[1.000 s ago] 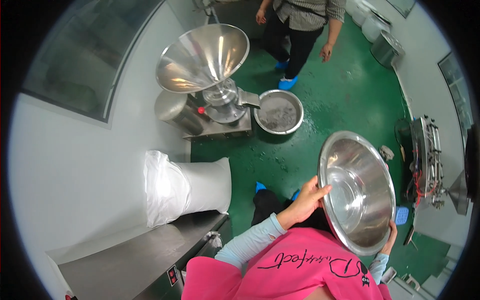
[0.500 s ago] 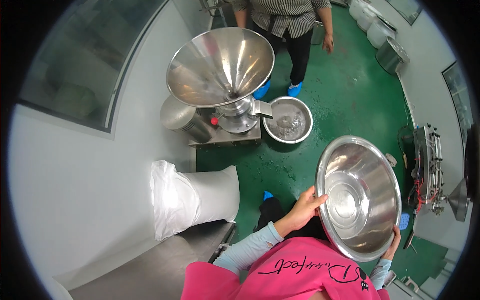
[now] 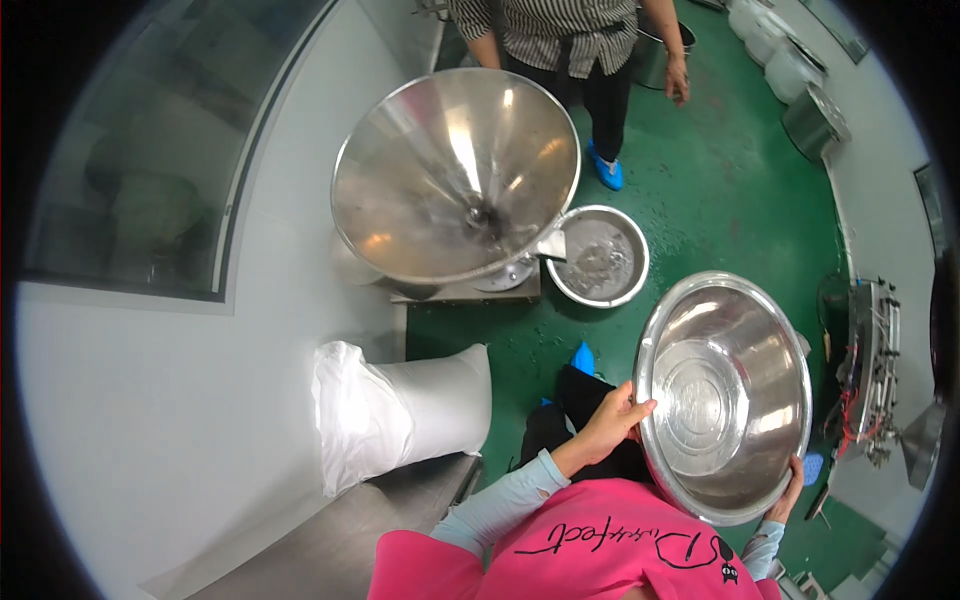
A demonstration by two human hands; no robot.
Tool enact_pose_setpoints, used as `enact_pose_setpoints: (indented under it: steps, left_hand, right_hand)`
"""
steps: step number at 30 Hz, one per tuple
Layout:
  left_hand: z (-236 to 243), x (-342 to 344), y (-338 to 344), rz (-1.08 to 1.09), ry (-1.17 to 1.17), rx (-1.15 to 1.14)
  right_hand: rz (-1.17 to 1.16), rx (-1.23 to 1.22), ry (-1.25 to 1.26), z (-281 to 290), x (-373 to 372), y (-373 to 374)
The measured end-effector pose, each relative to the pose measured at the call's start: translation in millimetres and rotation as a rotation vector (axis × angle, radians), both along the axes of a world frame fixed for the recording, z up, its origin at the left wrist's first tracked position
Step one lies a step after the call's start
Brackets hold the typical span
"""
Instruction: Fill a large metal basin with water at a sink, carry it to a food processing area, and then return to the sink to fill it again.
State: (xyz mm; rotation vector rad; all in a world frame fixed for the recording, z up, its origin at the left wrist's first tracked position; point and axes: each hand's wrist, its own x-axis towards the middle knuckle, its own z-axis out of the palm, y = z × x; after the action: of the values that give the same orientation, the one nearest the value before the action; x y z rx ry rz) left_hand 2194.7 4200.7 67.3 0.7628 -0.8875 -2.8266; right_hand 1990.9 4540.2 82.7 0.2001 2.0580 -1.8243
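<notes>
A large, shiny metal basin (image 3: 705, 400) is held tilted in front of me, its inside facing up with only a wet-looking gleam at the bottom. My left hand (image 3: 612, 425) grips its left rim, thumb over the edge and fingers behind. At the lower right side, my right hand (image 3: 790, 492) holds the basin; most of its fingers are hidden behind the wall. Ahead to the left stands a grinding machine with a wide metal funnel hopper (image 3: 455, 180). Under its spout (image 3: 551, 245), a second metal basin (image 3: 598, 257) with cloudy liquid rests on the floor.
A stuffed white sack (image 3: 430, 405) lies by a metal table (image 3: 330, 540) on the left. Beyond the hopper stands a person in a striped shirt (image 3: 560, 35). Machinery (image 3: 872, 360) lines the right wall, with white drums (image 3: 795, 70) farther back. The green floor (image 3: 710, 180) is wet in places.
I have moved closer to the machine, so the hopper appears larger and hides more of its body. The basin stays in both my hands. One of my feet has stepped forward.
</notes>
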Motion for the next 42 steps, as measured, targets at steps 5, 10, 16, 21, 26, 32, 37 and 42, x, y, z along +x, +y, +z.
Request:
enact_pose_setpoints:
  steps: [5,10,16,21,26,32,37,42]
  left_hand:
    - [-7,-14,-23,-0.005,-0.083,-0.034]
    - [-13,-21,-43,-0.01,-0.076,-0.01]
    - [-14,-15,-75,-0.057,-0.017,0.001]
    - [-8,-5,-95,-0.116,0.007,-0.017]
    - [-10,7,-104,-0.14,0.015,-0.059]
    - [-1,16,-111,-0.139,0.019,-0.116]
    - [-2,21,-109,-0.143,-0.005,-0.135]
    - [-6,27,-110,-0.243,-0.059,-0.157]
  right_hand:
    - [0.126,0.008,-0.017,-23,-48,1]
    - [0.315,0.32,0.41,3,-39,-43]
    - [-0.025,0.093,-0.041,15,-15,-71]
    - [-0.156,0.038,-0.081,24,8,-86]
    - [-0.158,0.063,-0.047,26,31,-92]
    - [-0.226,-0.023,0.011,26,48,-88]
    - [-0.247,-0.066,0.025,33,65,-93]
    - [-0.249,-0.089,-0.024,35,73,-94]
